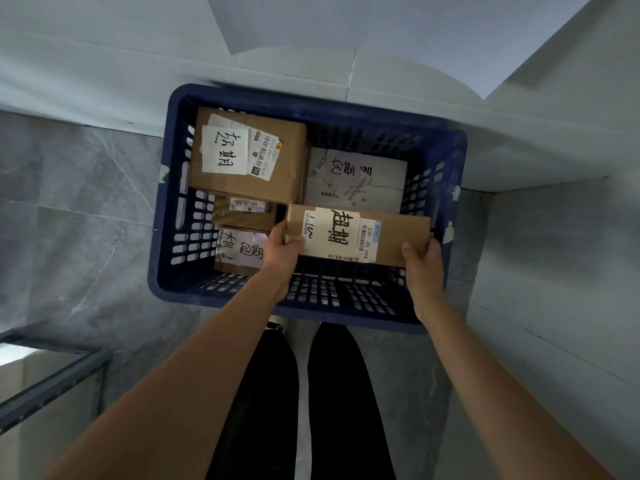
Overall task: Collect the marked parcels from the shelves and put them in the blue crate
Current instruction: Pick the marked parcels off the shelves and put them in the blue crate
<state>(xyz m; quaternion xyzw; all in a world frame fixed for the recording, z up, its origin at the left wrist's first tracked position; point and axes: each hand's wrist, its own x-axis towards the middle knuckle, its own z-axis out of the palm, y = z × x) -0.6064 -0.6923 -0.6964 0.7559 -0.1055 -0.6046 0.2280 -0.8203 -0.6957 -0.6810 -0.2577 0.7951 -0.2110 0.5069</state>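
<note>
A blue slatted crate (pixel 162 237) stands on the floor in front of my feet. I hold a long brown parcel (pixel 398 233) with a handwritten white label over the crate's near right part. My left hand (pixel 282 247) grips its left end and my right hand (pixel 422 261) grips its right end. Inside the crate lie a large brown box (pixel 277 168) at the far left, a white parcel (pixel 381 181) at the far right, and two smaller brown boxes (pixel 242 213) (pixel 239 251) at the near left, each with a label.
The grey tiled floor (pixel 69 220) surrounds the crate. White walls (pixel 554 133) close in behind and on the right. A grey metal shelf frame (pixel 52 382) stands at the near left. My legs in black trousers (pixel 294 410) are just behind the crate.
</note>
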